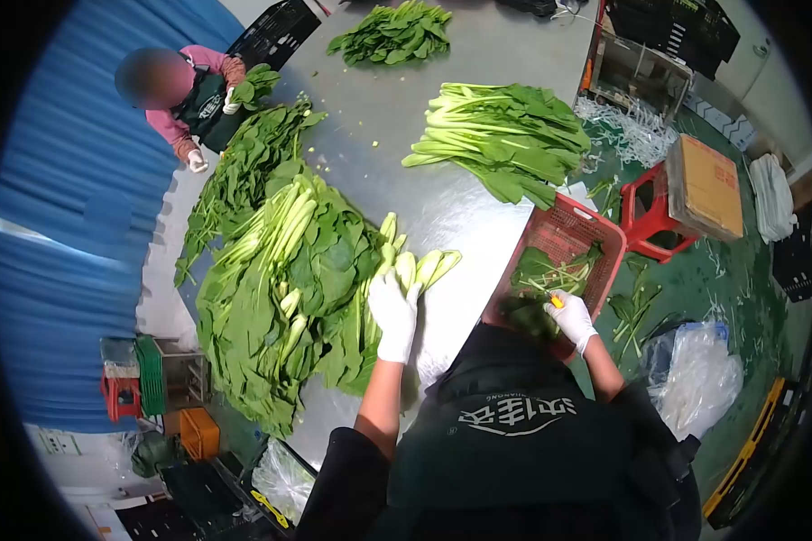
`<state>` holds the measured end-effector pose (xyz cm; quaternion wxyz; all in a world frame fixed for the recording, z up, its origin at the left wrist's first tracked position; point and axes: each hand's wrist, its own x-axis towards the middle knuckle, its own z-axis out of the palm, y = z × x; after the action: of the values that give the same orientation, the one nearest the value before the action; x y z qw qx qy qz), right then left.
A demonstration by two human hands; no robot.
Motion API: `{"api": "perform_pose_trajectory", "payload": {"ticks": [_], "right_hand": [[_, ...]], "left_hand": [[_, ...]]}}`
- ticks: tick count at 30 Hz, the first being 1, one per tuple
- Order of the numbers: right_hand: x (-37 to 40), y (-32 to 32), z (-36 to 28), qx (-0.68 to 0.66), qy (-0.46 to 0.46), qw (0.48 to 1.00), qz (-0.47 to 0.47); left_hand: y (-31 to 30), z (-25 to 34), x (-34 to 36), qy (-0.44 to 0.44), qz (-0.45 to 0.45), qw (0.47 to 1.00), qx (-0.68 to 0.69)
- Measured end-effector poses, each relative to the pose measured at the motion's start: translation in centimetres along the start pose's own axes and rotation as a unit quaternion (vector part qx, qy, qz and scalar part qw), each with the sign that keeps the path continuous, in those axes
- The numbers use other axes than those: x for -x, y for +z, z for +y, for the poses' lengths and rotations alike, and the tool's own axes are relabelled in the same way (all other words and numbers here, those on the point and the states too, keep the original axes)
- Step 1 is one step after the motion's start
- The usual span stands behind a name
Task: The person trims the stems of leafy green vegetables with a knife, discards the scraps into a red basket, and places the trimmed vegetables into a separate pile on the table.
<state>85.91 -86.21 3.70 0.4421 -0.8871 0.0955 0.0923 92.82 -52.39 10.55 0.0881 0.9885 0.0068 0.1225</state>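
My left hand [393,311], in a white glove, is closed around pale stalks at the near right edge of a large pile of leafy greens [271,270]. Thick whitish-green stem ends [429,268] stick out just beyond its fingers. My right hand [571,320], also gloved, is closed on a small tool with a yellow handle [557,302]; its working end cannot be made out. That hand is over the near side of a red plastic basket [615,236]. Loose leaves [550,270] lie inside the basket, and a dark, blurred leaf is beside my right hand.
A metal table [370,149] carries a neat stack of greens [505,135] and a farther bunch [392,34]. Across the pile, a co-worker [203,99] in gloves holds greens. Right of the basket are a red stool [654,212] with a cardboard box [708,185], and plastic bags [695,370].
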Motion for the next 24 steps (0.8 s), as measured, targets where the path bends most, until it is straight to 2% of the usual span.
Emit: {"api": "perform_pose_trajectory", "payload": {"ticks": [3, 5, 7, 9, 10, 11, 12, 13, 15, 17, 20, 23, 24], "right_hand": [[0.5, 0.3, -1.2, 0.023, -0.032, 0.999, -0.022], [1.0, 0.6, -1.3, 0.031, -0.041, 0.999, -0.017], [1.7, 0.3, -1.8, 0.022, -0.038, 0.999, -0.020], [1.9, 0.0, -1.8, 0.007, -0.026, 0.999, -0.018], [2.4, -0.1, -2.0, -0.001, -0.023, 1.000, -0.018], [3.0, -0.6, -2.5, -0.007, -0.021, 1.000, -0.019], [3.6, -2.1, -5.3, -0.065, 0.024, 0.996, -0.047], [3.7, -2.1, -6.1, -0.063, 0.027, 0.997, -0.042], [3.7, -2.7, -7.5, -0.109, -0.104, 0.988, 0.013], [3.8, -4.1, -10.6, -0.072, -0.266, 0.954, 0.121], [4.5, -6.1, -13.1, 0.017, -0.286, 0.942, 0.175], [5.0, -6.8, -13.3, 0.071, -0.283, 0.938, 0.187], [5.2, -7.0, -13.1, 0.097, -0.280, 0.938, 0.183]], "left_hand": [[-0.5, 0.9, -1.7, -0.028, -0.027, 0.998, -0.040], [-0.3, 0.8, -2.6, -0.049, -0.088, 0.993, -0.060], [-0.6, 0.8, -1.7, -0.036, -0.066, 0.997, -0.012], [-3.4, 2.1, -0.6, 0.025, -0.009, 0.971, 0.236], [-5.7, 3.7, -0.2, -0.023, -0.061, 0.956, 0.287], [-8.2, 5.2, 0.3, -0.032, -0.094, 0.919, 0.381], [-9.8, 6.3, 0.3, -0.002, -0.106, 0.909, 0.403], [-10.5, 7.0, 0.4, 0.028, -0.117, 0.898, 0.424], [-9.6, 8.4, 0.5, 0.034, -0.130, 0.890, 0.435], [-9.1, 10.5, 0.8, 0.044, -0.150, 0.882, 0.445], [-10.3, 13.5, 0.7, 0.020, -0.280, 0.865, 0.416], [-9.9, 15.0, 1.1, 0.031, -0.301, 0.860, 0.411], [-8.8, 14.9, 1.5, 0.062, -0.275, 0.863, 0.419]]}}
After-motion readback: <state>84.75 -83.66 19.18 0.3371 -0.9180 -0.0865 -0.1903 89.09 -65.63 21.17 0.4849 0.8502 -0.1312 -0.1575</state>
